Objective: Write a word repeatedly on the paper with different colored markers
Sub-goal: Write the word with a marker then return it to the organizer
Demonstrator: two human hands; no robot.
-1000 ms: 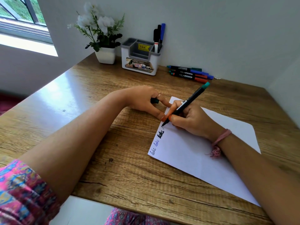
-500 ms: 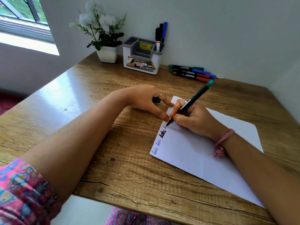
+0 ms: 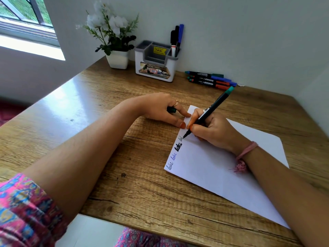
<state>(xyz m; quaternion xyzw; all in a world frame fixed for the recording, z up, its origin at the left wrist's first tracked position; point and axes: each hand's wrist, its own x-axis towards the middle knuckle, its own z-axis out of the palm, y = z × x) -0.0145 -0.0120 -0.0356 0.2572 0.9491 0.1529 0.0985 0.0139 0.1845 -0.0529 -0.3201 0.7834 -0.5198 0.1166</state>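
Note:
A white paper (image 3: 222, 172) lies at an angle on the wooden desk (image 3: 99, 107). Along its left edge run two thin blue words, one thick black word and the first letters of a new thin word. My right hand (image 3: 211, 131) grips a black marker with a green end (image 3: 211, 111), tip touching the paper at those letters. My left hand (image 3: 160, 109) rests beside it, fingertips pinning the paper's top corner, a small green marker cap (image 3: 171, 110) tucked in its fingers.
Several markers (image 3: 211, 80) lie in a row by the back wall. A white and grey pen holder (image 3: 154, 65) with upright markers stands at the back, a white flower pot (image 3: 117, 58) to its left. A wall rises at the right edge.
The marker tip has moved a little along the paper's left edge, and new thin letters have appeared past the black word. My left hand holds still.

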